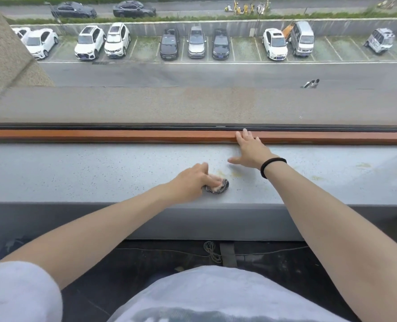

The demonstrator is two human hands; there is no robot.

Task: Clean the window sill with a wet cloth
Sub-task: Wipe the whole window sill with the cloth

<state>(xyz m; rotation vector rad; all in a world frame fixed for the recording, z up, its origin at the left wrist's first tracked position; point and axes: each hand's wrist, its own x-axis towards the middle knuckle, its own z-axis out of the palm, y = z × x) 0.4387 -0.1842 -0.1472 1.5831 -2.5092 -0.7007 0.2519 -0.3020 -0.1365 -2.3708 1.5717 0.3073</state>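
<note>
The grey speckled window sill (100, 173) runs across the whole view. My left hand (190, 182) holds a small bunched dark-patterned cloth (218, 187) down on the sill, fingers curled over it. Yellowish stains (230, 174) mark the sill just right of the cloth. My right hand (251, 149) lies flat with fingers spread on the sill's back part, its fingertips reaching onto the orange-brown wooden window frame (123, 135). A black band sits on that wrist.
More yellowish stains (365, 166) dot the sill's right end. The glass pane stands right behind the frame, with a car park far below. Under the sill's front edge lie a dark floor and a coiled cable (212, 251).
</note>
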